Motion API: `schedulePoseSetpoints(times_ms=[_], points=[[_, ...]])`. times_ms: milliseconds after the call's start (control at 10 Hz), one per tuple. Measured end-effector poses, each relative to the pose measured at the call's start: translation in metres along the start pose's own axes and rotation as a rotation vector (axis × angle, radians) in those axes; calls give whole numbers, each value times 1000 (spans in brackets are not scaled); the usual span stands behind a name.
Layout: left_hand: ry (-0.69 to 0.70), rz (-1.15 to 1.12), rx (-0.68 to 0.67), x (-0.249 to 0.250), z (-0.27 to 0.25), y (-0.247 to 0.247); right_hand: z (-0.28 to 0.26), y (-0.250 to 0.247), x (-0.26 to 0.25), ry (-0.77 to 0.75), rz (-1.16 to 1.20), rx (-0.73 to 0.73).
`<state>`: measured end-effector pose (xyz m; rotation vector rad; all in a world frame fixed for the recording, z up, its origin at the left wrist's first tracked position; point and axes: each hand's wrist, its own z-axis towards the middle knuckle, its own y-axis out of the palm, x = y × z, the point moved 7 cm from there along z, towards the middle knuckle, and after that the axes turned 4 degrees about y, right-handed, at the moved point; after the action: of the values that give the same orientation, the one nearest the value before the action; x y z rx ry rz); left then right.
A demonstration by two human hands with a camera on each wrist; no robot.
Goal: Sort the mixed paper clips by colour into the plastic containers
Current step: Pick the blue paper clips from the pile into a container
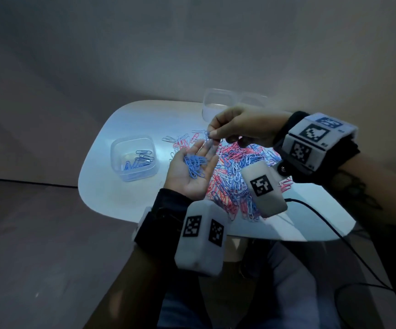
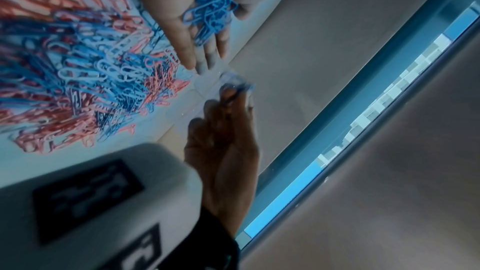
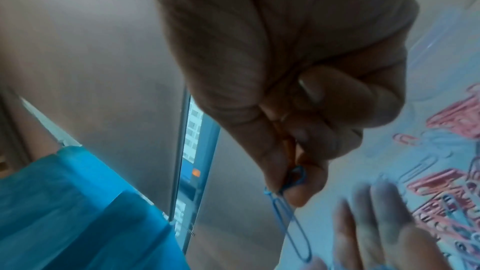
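Note:
My left hand (image 1: 198,154) lies palm up over the table, fingers straight, carrying a small heap of blue paper clips (image 1: 195,165), also seen as blue clips (image 2: 210,13) in the left wrist view. Just above its fingertips, my right hand (image 1: 212,137) pinches a single blue clip (image 3: 294,219) between thumb and forefinger. The mixed pile of red, blue and white clips (image 1: 233,179) spreads beneath and to the right of both hands. A clear plastic container (image 1: 121,148) on the left holds several blue clips.
Two more clear containers stand at the table's far edge, one (image 1: 218,103) behind my right hand and another (image 1: 254,100) beside it. The white table (image 1: 102,193) has a rounded edge at left. A black cable (image 1: 330,229) runs off the near right side.

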<state>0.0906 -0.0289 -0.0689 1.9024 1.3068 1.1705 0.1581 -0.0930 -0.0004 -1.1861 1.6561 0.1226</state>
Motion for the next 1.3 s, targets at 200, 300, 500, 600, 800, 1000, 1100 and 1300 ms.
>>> schedulePoseSetpoints(times_ms=[200, 300, 500, 600, 800, 1000, 1100, 1300], points=[[-44, -122, -115, -5, -4, 14, -5, -6, -10, -49, -12, 74], [-33, -171, -77, 6, -6, 4, -8, -32, 3, -39, 56, 226], [54, -236, 36, 34, -12, -19, 10, -15, 32, 144, -564, 228], [89, -209, 50, 38, -13, -20, 24, 4, 14, 65, -603, 221], [107, -193, 54, 43, -20, -25, 50, 21, 24, 136, -827, 188], [92, -189, 50, 41, -21, -28, 41, -9, 30, 132, -681, 279], [80, -191, 42, 35, -19, -25, 39, -5, 34, 72, -718, 204], [76, -181, 40, 32, -18, -23, 44, -3, 33, 29, -818, 166]])
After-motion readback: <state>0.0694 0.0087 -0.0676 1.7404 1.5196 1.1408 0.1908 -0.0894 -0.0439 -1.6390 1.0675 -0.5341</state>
